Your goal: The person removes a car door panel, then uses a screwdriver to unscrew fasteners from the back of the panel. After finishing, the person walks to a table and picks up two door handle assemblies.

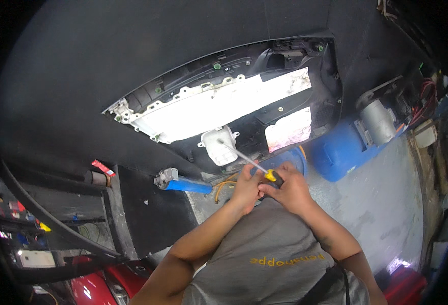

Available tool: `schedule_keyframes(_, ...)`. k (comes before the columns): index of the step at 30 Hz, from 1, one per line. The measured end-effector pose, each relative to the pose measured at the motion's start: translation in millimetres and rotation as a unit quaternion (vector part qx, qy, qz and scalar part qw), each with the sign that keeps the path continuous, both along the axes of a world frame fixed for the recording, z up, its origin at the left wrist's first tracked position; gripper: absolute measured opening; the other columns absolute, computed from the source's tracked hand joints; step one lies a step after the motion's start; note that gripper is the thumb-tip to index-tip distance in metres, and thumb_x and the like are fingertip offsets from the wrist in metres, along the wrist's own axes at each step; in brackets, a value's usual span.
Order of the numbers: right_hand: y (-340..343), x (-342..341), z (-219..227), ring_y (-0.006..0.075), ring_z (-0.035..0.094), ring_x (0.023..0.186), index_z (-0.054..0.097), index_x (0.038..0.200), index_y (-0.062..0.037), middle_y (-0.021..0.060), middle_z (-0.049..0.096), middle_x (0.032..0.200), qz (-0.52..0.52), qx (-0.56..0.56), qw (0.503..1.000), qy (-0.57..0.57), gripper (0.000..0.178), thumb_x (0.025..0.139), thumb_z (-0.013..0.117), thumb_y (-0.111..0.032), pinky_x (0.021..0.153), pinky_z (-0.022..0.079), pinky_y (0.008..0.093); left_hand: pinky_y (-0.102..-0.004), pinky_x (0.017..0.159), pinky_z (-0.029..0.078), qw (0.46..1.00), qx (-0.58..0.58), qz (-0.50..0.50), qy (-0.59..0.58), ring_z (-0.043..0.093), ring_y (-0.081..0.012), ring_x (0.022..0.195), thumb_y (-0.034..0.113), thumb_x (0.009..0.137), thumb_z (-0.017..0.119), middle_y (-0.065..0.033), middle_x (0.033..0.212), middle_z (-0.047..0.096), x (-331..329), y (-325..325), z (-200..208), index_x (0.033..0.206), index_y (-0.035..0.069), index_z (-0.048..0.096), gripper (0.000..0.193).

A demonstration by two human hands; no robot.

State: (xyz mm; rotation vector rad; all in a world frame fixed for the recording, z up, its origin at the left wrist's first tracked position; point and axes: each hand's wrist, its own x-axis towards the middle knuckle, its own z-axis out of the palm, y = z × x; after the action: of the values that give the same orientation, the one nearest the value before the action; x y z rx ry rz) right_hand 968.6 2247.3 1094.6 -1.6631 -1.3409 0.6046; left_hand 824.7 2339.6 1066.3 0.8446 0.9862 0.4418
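Observation:
My right hand (pixel 294 191) is closed round the yellow and black handle of a screwdriver (pixel 274 176). Its long metal shaft slants up and left, the tip appearing over a white plastic cover (pixel 219 146) with small side tabs. Whether the tip touches the cover, I cannot tell. Close against the right hand, my left hand (pixel 245 189) is closed with curled fingers beside the shaft; what its fingers hold, if anything, is hidden. Beyond both hands lies a black car door trim panel (pixel 257 124), inner side up, with a long white strip (pixel 208 109) along it.
A large dark surface (pixel 97 66) spreads under the panel. To the right is a blue tank with a grey motor (pixel 378 122). A blue cylinder (pixel 188 185) and an orange hose (pixel 218 192) lie left of my hands. Something red and glossy (pixel 89 284) stands at lower left.

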Motion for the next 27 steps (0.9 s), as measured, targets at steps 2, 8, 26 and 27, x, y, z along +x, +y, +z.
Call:
schedule_keyframes(2,13.7,-14.5,-5.1,0.0354,0.064,0.084,0.072,0.092,-0.0006,0.0160,0.062,0.096,0.003,-0.011,1.000,-0.006,0.036,0.077,0.086,-0.030,0.073,0.051,0.0421,-0.0217,0.050,0.039,1.000,0.003,-0.006,0.002,0.049,-0.0061,0.063,0.018,0.109,0.044,-0.0021,0.098,0.058,-12.6,12.6,5.2,0.154,0.012,0.031,0.048)
schedule_keyframes(8,38.4,-43.9,-3.2,0.0349,0.065,0.087,0.075,0.091,-0.0074,0.0151,0.062,0.095,-0.024,-0.031,0.998,0.043,0.023,0.077,0.085,-0.023,0.075,0.051,0.0430,-0.0235,0.052,0.045,0.996,0.042,-0.079,0.013,0.052,-0.0090,0.064,0.015,0.108,0.040,-0.0038,0.100,0.059,-36.9,42.0,23.0,0.158,0.013,0.026,0.052)
schedule_keyframes(26,37.1,-58.5,-3.9,0.0180,0.059,0.085,0.073,0.095,0.0012,0.0077,0.061,0.091,-0.142,0.038,0.987,0.069,0.013,0.083,0.076,-0.001,0.075,0.047,0.0298,-0.0184,0.049,0.033,0.981,-0.005,-0.171,-0.095,0.047,-0.0043,0.062,0.032,0.101,0.063,-0.0071,0.098,0.071,-52.7,63.2,11.8,0.105,0.002,0.067,0.030)
schedule_keyframes(27,35.7,-58.1,-1.6,0.0190,0.060,0.085,0.072,0.099,0.0007,0.0088,0.062,0.093,-0.134,0.039,0.989,0.057,0.016,0.084,0.076,-0.001,0.076,0.047,0.0300,-0.0184,0.049,0.034,0.979,0.009,-0.174,-0.104,0.047,-0.0041,0.062,0.030,0.101,0.064,-0.0068,0.097,0.071,-53.4,63.4,10.9,0.104,0.002,0.067,0.029)
